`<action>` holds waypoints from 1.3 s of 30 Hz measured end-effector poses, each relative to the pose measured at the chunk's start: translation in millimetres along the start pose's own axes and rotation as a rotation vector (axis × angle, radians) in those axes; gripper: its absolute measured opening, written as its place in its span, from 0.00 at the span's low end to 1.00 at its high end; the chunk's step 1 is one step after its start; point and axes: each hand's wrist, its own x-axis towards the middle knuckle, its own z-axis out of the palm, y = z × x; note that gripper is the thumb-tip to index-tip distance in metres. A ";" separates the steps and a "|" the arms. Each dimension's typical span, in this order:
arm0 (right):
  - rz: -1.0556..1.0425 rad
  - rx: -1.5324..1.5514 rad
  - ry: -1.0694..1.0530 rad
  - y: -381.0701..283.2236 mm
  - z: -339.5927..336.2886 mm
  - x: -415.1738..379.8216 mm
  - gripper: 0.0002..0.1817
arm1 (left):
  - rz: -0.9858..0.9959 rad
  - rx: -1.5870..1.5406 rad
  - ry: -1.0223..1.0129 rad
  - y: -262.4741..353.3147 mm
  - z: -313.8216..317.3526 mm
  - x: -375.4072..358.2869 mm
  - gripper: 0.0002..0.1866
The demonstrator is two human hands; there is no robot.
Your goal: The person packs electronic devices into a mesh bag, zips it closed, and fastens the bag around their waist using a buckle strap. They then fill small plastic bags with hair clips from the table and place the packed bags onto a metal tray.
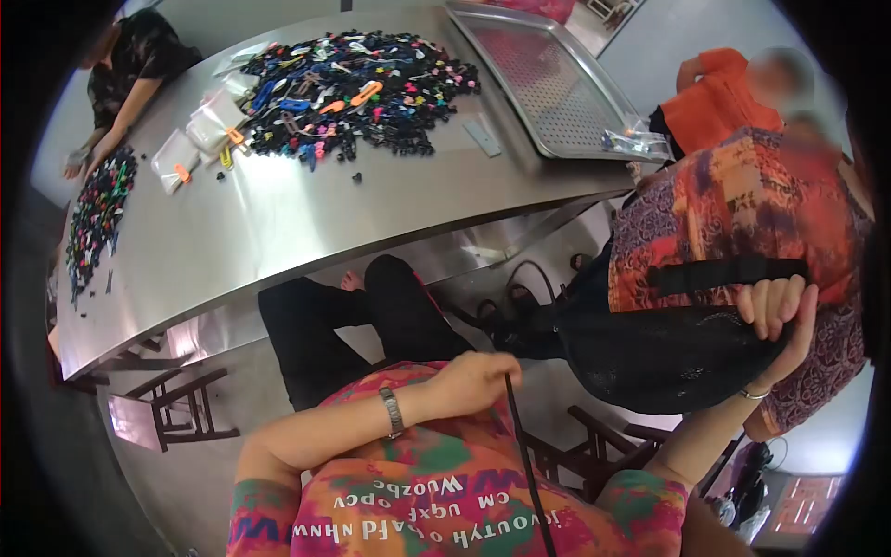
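My left hand (473,382), with a watch (391,412) on its wrist, is closed in front of my chest. Its fingertips pinch a thin black cord (526,446) that runs down over my patterned shirt. Out to the right, my right hand (784,316) has its fingers curled over the edge of a black mesh bag (668,362). A wide black band (733,276) crosses the bag's upper side, and a thin black loop rises at its left end. The bag overlaps the patterned shirt of a person close beside me.
The steel table (278,223) ahead bears a large pile of small colourful clips (362,93), plastic bags (218,116) and a perforated tray (548,84). A smaller clip pile (100,218) lies left, by a seated person (153,56). Wooden stools (190,408) stand below.
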 end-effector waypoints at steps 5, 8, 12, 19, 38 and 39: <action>0.050 0.036 -0.137 24.5 -31.0 -37.6 0.20 | -0.070 -0.200 0.241 20.3 -14.5 19.2 0.09; 0.207 -0.033 -0.128 46.9 -36.3 -57.4 0.20 | 0.146 -0.174 0.343 26.9 -10.8 47.3 0.07; 0.600 -0.475 -0.556 76.3 -26.2 -63.1 0.14 | 0.329 -0.078 0.368 47.5 -5.6 89.9 0.09; 0.697 -0.293 -0.755 145.5 15.5 -90.1 0.26 | 0.207 -0.220 -0.342 22.7 0.8 120.3 0.25; 0.768 -0.107 0.117 92.0 -33.1 -145.8 0.37 | -0.241 -0.018 0.051 -78.8 -61.3 23.7 0.19; 0.771 -0.110 0.125 83.9 -36.7 -149.4 0.37 | -0.235 -0.026 0.055 -74.0 -60.9 23.5 0.19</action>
